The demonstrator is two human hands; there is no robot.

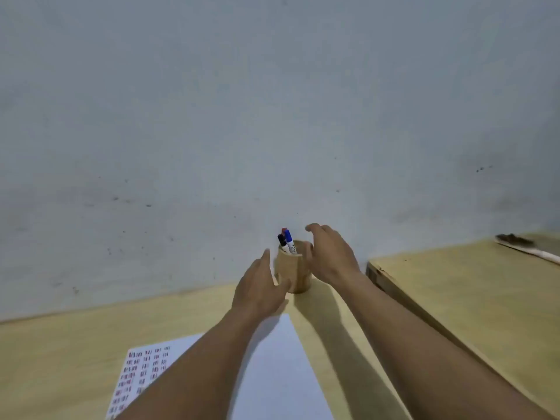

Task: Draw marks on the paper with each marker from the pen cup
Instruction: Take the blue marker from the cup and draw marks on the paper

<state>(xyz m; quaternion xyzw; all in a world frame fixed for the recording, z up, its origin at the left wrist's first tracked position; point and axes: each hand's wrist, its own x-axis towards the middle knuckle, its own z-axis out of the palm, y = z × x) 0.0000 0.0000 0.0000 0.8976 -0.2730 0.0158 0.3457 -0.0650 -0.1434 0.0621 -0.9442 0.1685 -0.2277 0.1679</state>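
Note:
A round wooden pen cup stands on the table near the wall. Three markers stick out of it: a black-capped one, a blue-capped one and a red-capped one behind them. My left hand is open just left of the cup, fingers stretched toward its side. My right hand is open at the cup's right rim, fingers curved and spread, holding nothing. A white paper lies in front of the cup, with rows of small red and dark marks on its left part; my left forearm hides its middle.
The light wooden table ends at a grey wall close behind the cup. A second, raised wooden surface stands to the right, with a brush-like object at its far corner.

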